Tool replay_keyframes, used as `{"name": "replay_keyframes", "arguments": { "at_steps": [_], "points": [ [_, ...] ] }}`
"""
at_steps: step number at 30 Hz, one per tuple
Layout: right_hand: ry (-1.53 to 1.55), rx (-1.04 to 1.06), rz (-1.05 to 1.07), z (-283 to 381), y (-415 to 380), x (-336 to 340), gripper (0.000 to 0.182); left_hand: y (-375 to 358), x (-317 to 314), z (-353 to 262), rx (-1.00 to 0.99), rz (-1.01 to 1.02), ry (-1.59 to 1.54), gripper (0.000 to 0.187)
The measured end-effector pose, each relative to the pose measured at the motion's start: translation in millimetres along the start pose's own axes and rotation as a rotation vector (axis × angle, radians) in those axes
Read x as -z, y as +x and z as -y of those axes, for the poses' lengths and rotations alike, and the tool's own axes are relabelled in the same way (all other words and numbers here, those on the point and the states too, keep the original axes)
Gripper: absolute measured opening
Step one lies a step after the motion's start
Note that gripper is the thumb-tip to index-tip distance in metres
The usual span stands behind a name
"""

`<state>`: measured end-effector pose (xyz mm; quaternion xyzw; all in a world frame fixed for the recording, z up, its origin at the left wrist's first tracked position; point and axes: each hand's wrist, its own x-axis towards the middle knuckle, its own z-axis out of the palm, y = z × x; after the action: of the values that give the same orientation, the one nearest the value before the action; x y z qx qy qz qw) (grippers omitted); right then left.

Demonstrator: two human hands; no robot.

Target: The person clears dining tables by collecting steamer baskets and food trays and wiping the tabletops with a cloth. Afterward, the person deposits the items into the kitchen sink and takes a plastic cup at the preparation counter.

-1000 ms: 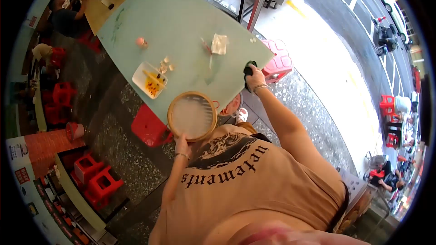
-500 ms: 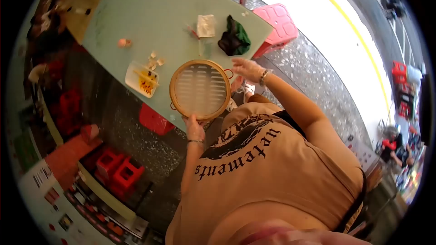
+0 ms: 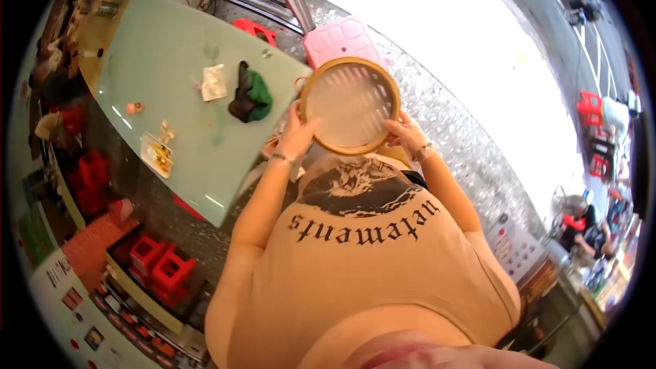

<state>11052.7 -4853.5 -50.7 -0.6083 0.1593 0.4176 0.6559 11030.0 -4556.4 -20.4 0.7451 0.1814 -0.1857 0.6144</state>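
A round steamer tray [image 3: 347, 106] with a golden-brown rim and a pale slatted base is held up in front of my chest. My left hand [image 3: 298, 135] grips its left rim, the thumb lying over the edge. At the lower right rim my right hand [image 3: 408, 134] is closed on it too, its fingers partly hidden. A small red loop shows at the tray's upper left. On the green table [image 3: 205, 143] to the left lie a dark green and black cloth bag [image 3: 251, 94] and a white napkin [image 3: 214, 83].
A white dish of yellow food [image 3: 157, 155] stands near the table's left edge, with crumpled scraps [image 3: 166, 131] beside it. A small orange-pink item [image 3: 134, 107] lies farther back. Beyond the tray is a pink stool [image 3: 342, 39]. Red stools [image 3: 160, 266] stand lower left.
The tray has moved right, off the table's edge. My right hand, apart from it before, now holds its right rim. My left hand has shifted to the left rim.
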Motion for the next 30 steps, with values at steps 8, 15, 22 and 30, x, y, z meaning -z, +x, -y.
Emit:
{"name": "replay_keyframes", "arguments": {
  "at_steps": [8,15,22,30],
  "points": [
    [0.094,0.142,-0.307,79,-49,203,0.049,110,-191,-100,0.063,0.246,-0.216,0.069],
    [0.057,0.098,-0.284,162,2,279,0.043,206,-229,-175,0.109,0.275,-0.257,0.067],
    [-0.061,-0.117,-0.144,299,143,314,0.030,365,-188,-222,-0.129,0.073,-0.319,0.059],
    [0.149,-0.185,0.006,465,371,322,0.024,517,-125,-326,-0.072,-0.272,-0.302,0.062]
  ]
}}
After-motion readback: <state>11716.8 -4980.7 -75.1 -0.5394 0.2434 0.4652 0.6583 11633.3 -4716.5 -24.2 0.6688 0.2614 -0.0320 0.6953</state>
